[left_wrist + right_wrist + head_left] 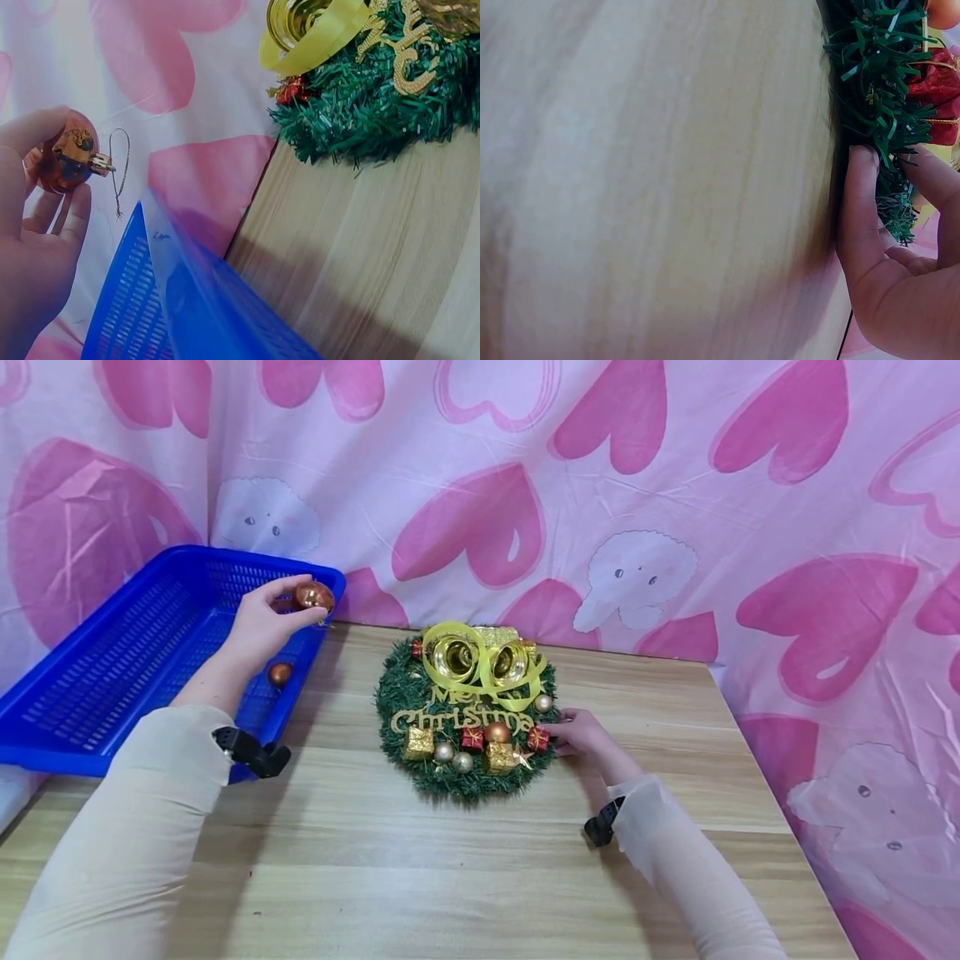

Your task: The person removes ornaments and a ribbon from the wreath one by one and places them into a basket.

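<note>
While the copper bauble [313,597] sits pinched in the left hand [258,622] above the right side of the blue basket [135,627], its cap [100,163] points toward the wreath [465,714]. The wreath lies flat on the table [337,860], to the bauble's right, its right edge gripped between thumb and finger of the nearer right hand [588,743].

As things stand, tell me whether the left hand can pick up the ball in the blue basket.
Likely not freely: the left hand holds another copper ball, though nothing visible covers the lower ball inside the blue basket.
</note>
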`<state>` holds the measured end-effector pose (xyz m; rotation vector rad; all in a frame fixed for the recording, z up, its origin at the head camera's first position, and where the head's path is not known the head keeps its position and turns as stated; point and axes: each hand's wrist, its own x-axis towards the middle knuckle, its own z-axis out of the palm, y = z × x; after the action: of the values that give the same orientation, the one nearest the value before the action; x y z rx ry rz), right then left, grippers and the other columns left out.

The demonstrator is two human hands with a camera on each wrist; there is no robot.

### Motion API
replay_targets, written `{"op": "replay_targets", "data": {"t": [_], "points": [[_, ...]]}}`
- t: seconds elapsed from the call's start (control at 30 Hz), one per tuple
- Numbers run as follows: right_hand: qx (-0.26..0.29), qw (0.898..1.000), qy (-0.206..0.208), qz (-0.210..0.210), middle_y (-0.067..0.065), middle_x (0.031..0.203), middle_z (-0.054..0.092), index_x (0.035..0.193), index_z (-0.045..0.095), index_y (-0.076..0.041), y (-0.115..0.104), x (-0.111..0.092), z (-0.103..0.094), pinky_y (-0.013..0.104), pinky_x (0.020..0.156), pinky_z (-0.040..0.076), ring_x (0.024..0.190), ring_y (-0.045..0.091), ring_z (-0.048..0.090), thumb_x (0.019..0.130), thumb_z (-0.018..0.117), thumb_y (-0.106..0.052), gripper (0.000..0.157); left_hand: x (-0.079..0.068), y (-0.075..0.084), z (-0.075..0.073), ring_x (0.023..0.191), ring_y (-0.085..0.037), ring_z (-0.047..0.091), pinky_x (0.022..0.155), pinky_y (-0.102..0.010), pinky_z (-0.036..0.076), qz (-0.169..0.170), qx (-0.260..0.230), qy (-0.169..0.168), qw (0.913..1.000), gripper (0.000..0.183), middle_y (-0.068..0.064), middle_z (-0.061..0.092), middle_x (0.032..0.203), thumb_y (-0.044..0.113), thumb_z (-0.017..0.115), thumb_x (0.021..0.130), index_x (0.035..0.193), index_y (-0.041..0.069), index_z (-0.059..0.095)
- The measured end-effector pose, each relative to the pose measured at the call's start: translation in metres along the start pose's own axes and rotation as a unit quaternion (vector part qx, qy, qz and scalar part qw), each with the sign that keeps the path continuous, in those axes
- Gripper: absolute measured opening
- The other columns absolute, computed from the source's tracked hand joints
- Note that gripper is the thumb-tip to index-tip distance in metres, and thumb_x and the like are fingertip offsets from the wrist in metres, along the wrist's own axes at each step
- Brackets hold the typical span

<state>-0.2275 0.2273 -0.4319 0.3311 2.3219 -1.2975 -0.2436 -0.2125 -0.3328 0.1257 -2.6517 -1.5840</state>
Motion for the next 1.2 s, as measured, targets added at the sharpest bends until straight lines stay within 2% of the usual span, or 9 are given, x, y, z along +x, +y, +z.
{"op": "replay_targets", "data": {"t": [0.07, 0.23, 0.43, 0.73, 0.87, 1.03, 1.13, 1.2], "points": [[-0.003, 1.0, -0.002, -0.002, 0.001, 0.078, 0.052, 0.121, 0.043, 0.008, -0.001, 0.0, -0.001, 0.022, 0.06, 0.055, 0.061, 0.008, 0.054, 0.089, 0.064, -0.017, 0.046, 0.0, -0.002, -0.002, 0.129, -0.032, 0.04, 0.107, -0.048, 0.037, 0.002, 0.002, 0.003, 1.0, 0.066, -0.013, 0.036, 0.148, 0.043, 0.062, 0.086, 0.142, 0.018, 0.04], [-0.006, 1.0, -0.003, -0.002, 0.001, 0.076, 0.051, 0.116, 0.045, 0.007, 0.0, 0.0, -0.001, 0.022, 0.059, 0.055, 0.06, 0.009, 0.054, 0.088, 0.064, -0.016, 0.041, -0.002, -0.007, -0.006, 0.127, -0.031, 0.041, 0.107, -0.048, 0.037, 0.005, 0.006, 0.012, 0.9999, 0.066, -0.015, 0.036, 0.148, 0.042, 0.062, 0.087, 0.143, 0.016, 0.039], [-0.012, 1.0, 0.001, 0.001, 0.002, 0.074, 0.052, 0.132, 0.038, 0.009, 0.001, 0.0, -0.001, 0.021, 0.057, 0.054, 0.056, 0.009, 0.054, 0.088, 0.065, -0.018, 0.059, -0.005, -0.014, -0.013, 0.127, -0.033, 0.041, 0.107, -0.049, 0.036, -0.009, 0.004, 0.013, 0.9999, 0.069, -0.016, 0.035, 0.148, 0.045, 0.061, 0.086, 0.144, 0.016, 0.037], [0.001, 1.0, 0.005, 0.005, 0.0, 0.07, 0.051, 0.125, 0.043, 0.008, 0.001, -0.001, 0.0, 0.02, 0.055, 0.053, 0.055, 0.008, 0.053, 0.088, 0.064, -0.016, 0.049, -0.007, -0.024, -0.022, 0.13, -0.038, 0.038, 0.108, -0.051, 0.034, -0.017, 0.029, 0.009, 0.9994, 0.071, -0.021, 0.033, 0.148, 0.042, 0.061, 0.088, 0.145, 0.011, 0.033], [-0.001, 1.0, 0.002, 0.002, 0.001, 0.074, 0.052, 0.133, 0.038, 0.009, 0.001, 0.0, 0.0, 0.021, 0.057, 0.054, 0.056, 0.008, 0.054, 0.088, 0.064, -0.017, 0.058, -0.006, -0.03, -0.025, 0.13, -0.043, 0.036, 0.108, -0.054, 0.032, -0.022, 0.059, -0.014, 0.9979, 0.071, -0.027, 0.033, 0.146, 0.038, 0.061, 0.089, 0.144, 0.004, 0.031], [-0.006, 1.0, 0.003, 0.003, 0.007, 0.089, 0.055, 0.14, 0.03, 0.009, 0.002, 0.001, 0.0, 0.023, 0.061, 0.056, 0.06, 0.008, 0.055, 0.088, 0.064, -0.017, 0.067, -0.007, -0.035, -0.027, 0.129, -0.047, 0.033, 0.108, -0.058, 0.029, -0.039, 0.092, -0.051, 0.9937, 0.073, -0.032, 0.031, 0.144, 0.035, 0.06, 0.09, 0.144, -0.001, 0.028], [-0.003, 1.0, 0.0, 0.001, 0.007, 0.089, 0.055, 0.139, 0.03, 0.01, 0.002, 0.001, 0.001, 0.023, 0.061, 0.056, 0.06, 0.008, 0.056, 0.088, 0.064, -0.016, 0.066, -0.008, -0.035, -0.027, 0.127, -0.047, 0.033, 0.107, -0.059, 0.028, -0.048, 0.105, -0.066, 0.9911, 0.071, -0.034, 0.032, 0.142, 0.032, 0.06, 0.09, 0.143, -0.003, 0.028], [-0.001, 1.0, 0.001, 0.001, 0.004, 0.084, 0.055, 0.136, 0.034, 0.009, 0.002, 0.001, 0.001, 0.023, 0.06, 0.056, 0.06, 0.008, 0.056, 0.088, 0.064, -0.016, 0.062, -0.008, -0.035, -0.027, 0.127, -0.047, 0.032, 0.107, -0.06, 0.027, -0.055, 0.114, -0.079, 0.9888, 0.071, -0.034, 0.032, 0.141, 0.031, 0.059, 0.09, 0.143, -0.004, 0.028]]}}
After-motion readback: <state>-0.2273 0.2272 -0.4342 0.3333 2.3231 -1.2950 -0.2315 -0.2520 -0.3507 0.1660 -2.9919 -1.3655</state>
